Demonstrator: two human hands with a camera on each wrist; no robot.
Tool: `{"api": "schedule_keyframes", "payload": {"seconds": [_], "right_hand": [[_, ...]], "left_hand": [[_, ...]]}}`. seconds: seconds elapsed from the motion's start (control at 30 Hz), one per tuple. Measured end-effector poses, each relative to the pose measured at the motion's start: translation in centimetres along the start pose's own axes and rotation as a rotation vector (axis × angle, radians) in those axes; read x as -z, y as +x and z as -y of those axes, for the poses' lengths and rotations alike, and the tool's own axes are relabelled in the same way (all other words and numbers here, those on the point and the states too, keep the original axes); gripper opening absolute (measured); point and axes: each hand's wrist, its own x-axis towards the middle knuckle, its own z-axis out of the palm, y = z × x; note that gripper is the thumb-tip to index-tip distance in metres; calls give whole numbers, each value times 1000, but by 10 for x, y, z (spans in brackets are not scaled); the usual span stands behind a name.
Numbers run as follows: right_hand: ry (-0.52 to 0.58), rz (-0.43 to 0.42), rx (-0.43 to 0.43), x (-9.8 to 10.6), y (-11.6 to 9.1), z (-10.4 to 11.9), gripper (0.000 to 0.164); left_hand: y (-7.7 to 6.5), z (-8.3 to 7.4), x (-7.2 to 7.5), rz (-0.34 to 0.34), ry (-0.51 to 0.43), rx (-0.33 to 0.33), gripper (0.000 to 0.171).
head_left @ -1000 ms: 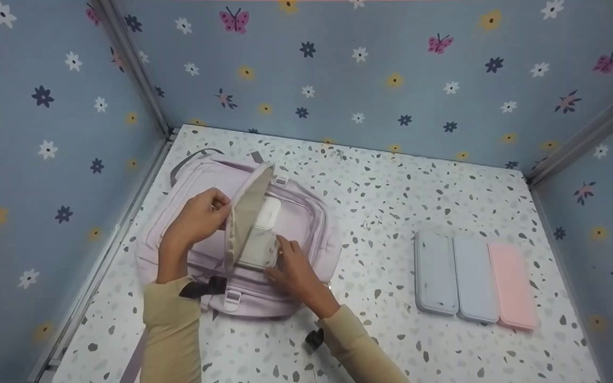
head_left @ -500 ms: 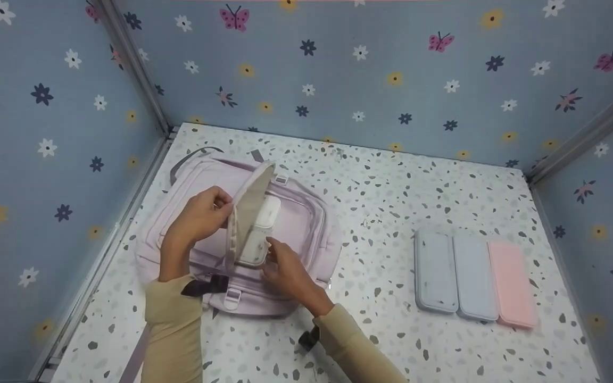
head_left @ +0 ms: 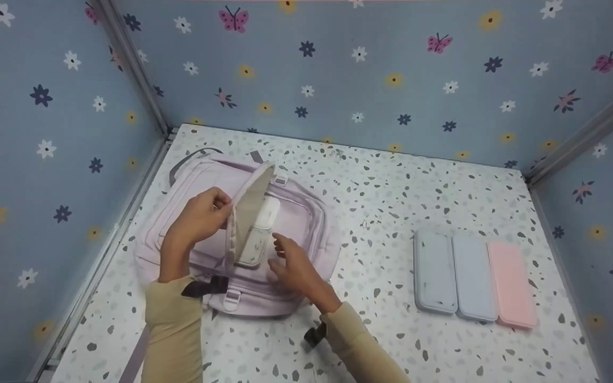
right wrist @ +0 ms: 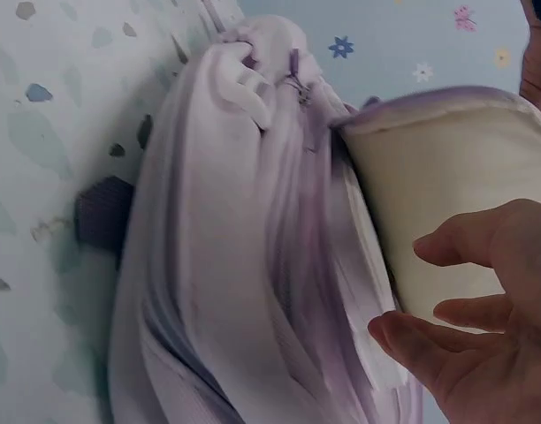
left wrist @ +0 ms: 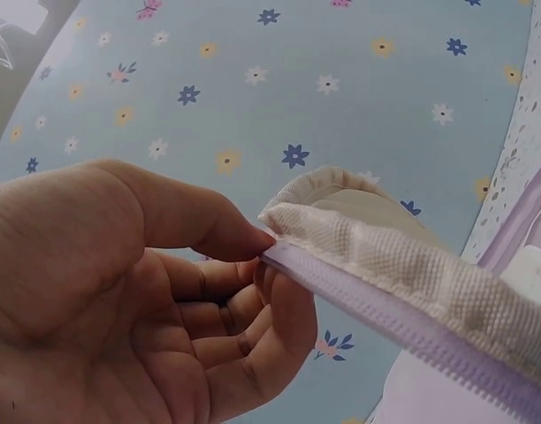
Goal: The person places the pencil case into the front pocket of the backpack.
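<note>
A lilac backpack [head_left: 184,181] lies on its back with its front pocket unzipped. My left hand [head_left: 197,218] pinches the zippered edge of the pocket flap [head_left: 253,207] between thumb and fingers and holds it raised; the flap's zip teeth and beige binding [left wrist: 412,265] show in the left wrist view. Inside the pocket sit a white case [head_left: 268,213] and, nearer me, a pale case with small marks [head_left: 255,247]; the flap hides their left parts. Just right of the nearer case is my right hand [head_left: 296,268], its fingers parted and holding nothing. The right wrist view shows that hand [right wrist: 483,309] before the flap's cream lining [right wrist: 438,168].
Three slim cases lie side by side at the right of the speckled table [head_left: 381,213]: grey-green [head_left: 436,271], pale blue [head_left: 477,279] and pink [head_left: 512,284]. Flower-printed walls [head_left: 338,69] stand at the back and both sides.
The pale case has slid left, further under the flap, with my right hand at it. That hand has since let go and drawn back to the right. My left hand keeps holding the flap.
</note>
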Motion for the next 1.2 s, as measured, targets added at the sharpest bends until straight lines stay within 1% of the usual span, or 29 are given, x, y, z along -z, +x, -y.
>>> {"api": "schedule_keyframes", "payload": {"seconds": [0.1,0.2,0.43,0.67,0.87,1.03,1.2], "right_hand": [[17,-42,0,11,-1,-1,54],[12,-82,-10,23,-4,-3,53],[34,-193,-39,50,-17,-9,52],[-2,-266,-106,72,-38,-14,54],[-45,-343,-106,87,-59,-22,54],[-88,-412,-131,101,-75,-30,55],[-85,-503,-156,114,-90,-39,56]], "left_hand": [[0,0,0,-3,8,-2,22],[-1,2,0,-4,9,0,22],[-2,4,0,-1,10,-2,22],[-2,5,-1,1,8,-6,22],[-2,7,0,-7,5,-17,21],[-2,6,0,-8,3,-10,22],[-1,7,1,-8,1,-8,22]]}}
